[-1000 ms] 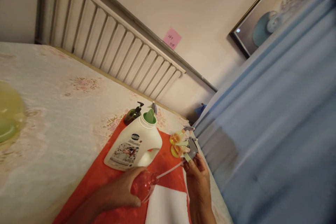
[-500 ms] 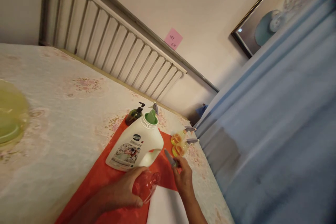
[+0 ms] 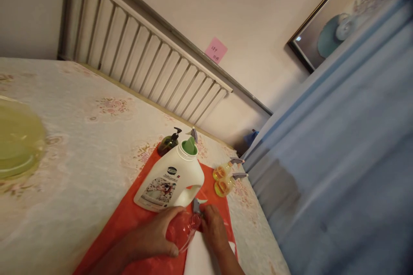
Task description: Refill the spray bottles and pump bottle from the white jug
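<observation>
My left hand is wrapped round a clear plastic bottle, which is tilted with its open neck to the right. My right hand is closed on a grey spray trigger head, right beside the bottle's neck. Whether the head touches the neck I cannot tell. Just beyond both hands stands a large white detergent jug, uncapped, with a green pour spout in its mouth. All of this is over a red cloth, with a white cloth or sheet partly under my right arm.
Behind the jug are a dark green pump bottle and another spray trigger. Two small spray bottles with yellow liquid stand to the right. A yellowish translucent basin sits at the left on the floral tablecloth. A blue curtain hangs along the right.
My right hand has moved left with the spray trigger head, from apart from the bottle to beside its neck. The head has turned. My left hand keeps its hold, and the view has shifted slightly.
</observation>
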A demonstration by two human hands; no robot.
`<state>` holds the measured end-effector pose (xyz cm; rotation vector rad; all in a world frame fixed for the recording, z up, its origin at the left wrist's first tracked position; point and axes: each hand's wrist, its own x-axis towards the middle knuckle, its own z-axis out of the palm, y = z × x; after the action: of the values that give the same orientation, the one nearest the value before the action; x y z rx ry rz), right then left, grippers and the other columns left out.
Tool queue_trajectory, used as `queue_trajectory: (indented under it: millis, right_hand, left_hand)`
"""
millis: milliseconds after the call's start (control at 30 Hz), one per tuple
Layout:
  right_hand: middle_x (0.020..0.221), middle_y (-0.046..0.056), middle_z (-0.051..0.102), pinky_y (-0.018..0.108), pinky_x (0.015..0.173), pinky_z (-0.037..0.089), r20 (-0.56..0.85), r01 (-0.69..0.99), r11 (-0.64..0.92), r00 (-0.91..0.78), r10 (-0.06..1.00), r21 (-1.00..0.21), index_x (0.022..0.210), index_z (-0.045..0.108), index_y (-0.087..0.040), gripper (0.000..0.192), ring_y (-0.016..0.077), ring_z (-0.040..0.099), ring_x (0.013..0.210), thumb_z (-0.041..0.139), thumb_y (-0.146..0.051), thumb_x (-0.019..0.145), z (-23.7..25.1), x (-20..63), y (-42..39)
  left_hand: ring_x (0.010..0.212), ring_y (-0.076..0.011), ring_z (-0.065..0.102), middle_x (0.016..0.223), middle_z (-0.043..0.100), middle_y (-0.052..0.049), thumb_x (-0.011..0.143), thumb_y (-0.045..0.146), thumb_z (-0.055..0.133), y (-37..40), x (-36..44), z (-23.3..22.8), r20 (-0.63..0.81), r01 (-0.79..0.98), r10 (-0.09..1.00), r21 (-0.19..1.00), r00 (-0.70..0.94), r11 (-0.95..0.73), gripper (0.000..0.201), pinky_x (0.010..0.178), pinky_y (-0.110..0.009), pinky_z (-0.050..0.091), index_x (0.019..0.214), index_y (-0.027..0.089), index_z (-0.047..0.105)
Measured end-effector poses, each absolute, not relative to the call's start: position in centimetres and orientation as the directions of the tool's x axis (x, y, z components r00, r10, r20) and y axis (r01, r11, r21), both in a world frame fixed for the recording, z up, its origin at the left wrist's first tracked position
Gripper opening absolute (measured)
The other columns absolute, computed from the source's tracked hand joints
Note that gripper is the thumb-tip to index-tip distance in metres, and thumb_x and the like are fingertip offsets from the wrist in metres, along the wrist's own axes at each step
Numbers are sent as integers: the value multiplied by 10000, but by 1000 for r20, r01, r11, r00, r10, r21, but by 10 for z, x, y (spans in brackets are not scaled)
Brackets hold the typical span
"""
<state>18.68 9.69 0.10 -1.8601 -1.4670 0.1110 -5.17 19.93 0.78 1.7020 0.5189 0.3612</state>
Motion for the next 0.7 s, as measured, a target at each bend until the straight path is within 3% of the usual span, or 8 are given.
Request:
queue_trajectory:
  millis: [133,333,400,533,700]
  right_hand:
    - [906,63,713,381,820,517,337,695,-63,423,841,-716,916,694,-191,209,244,653,860,622,-183,720,17,187,108]
    - [1150,106,711,409,879,547,276,475,60,400,874,-878,1174,606,-200,476,269,679,1033,659,-292,710,46,168,146]
    - [1116,89,726,387,831,560,257,419,90,360,897,-903,1110,638,-214,432,264,688,988,672,-315,692,52,157,158]
    - [850,41,750,339,703,552,212,350,93,317,925,-932,867,683,-204,238,232,676,771,684,-290,645,60,142,181]
    - [590,-29,641,257,540,454,179,308,91,270,946,-947,654,615,-192,109,143,528,532,673,-248,581,75,134,202]
  left_hand:
    - [1345,-314,451,1468,517,-44,559,183,707,199,-53,9,-43,150,514,974,857,-169,871,1078,-367,419,1391,239,454]
    - [1373,-334,408,1501,481,-34,552,208,747,201,-52,-1,-19,133,496,972,868,-196,909,1105,-386,388,1407,261,444]
    - [1373,-342,405,1493,487,-47,534,202,771,201,-53,1,-7,112,490,977,871,-184,916,1108,-393,383,1394,255,462]
    - [1368,-358,409,1468,509,-32,544,209,774,199,-56,9,22,72,480,982,877,-177,851,1115,-419,370,1349,297,511]
    - [1342,-324,446,1448,517,-49,527,218,797,200,-55,4,4,94,485,980,874,-177,886,1113,-405,381,1356,277,491]
